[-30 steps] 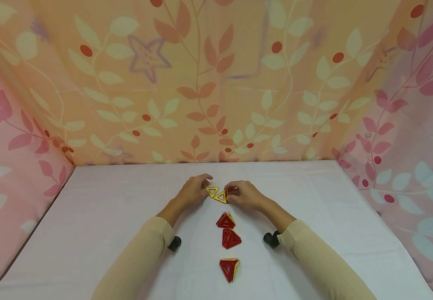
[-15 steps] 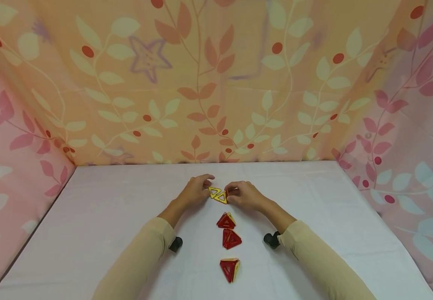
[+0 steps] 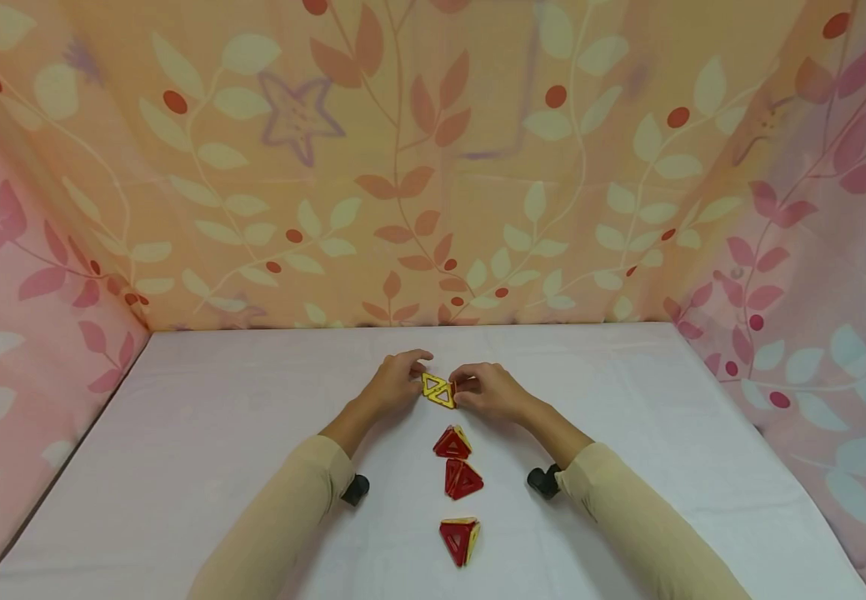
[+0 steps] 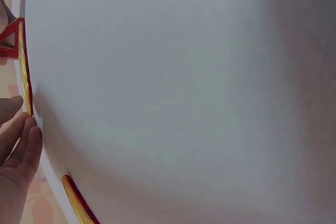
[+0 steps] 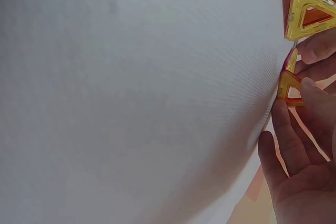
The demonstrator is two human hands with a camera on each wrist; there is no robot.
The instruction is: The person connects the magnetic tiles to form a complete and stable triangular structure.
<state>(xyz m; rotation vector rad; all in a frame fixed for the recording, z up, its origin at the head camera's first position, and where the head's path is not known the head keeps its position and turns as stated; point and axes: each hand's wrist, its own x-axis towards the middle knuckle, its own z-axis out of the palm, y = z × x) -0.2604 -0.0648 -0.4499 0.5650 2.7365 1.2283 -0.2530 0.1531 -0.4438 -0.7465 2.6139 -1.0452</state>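
Two yellow triangular magnetic tiles lie edge to edge at the far middle of the table. My left hand (image 3: 395, 385) pinches the left yellow tile (image 3: 433, 382) at its outer edge, thumb against fingers; the left wrist view shows these fingers (image 4: 32, 142) from the side. On the other side, my right hand (image 3: 493, 390) holds the right yellow tile (image 3: 443, 399) with a red tile raised at its edge. In the right wrist view, thumb and fingers pinch this red-and-yellow piece (image 5: 284, 88). The right fingers partly hide the red tile.
Nearer lie three small red-and-yellow tile pyramids: one (image 3: 452, 442) close behind another (image 3: 463, 479), the third (image 3: 458, 540) apart toward the front. A stacked tile edge (image 4: 79, 200) shows low in the left wrist view. A patterned curtain (image 3: 402, 167) stands behind the white table (image 3: 215, 417).
My left hand has moved slightly right, turning and sliding its yellow tile until its edge lines up with the right yellow tile. My right hand has stayed almost still.
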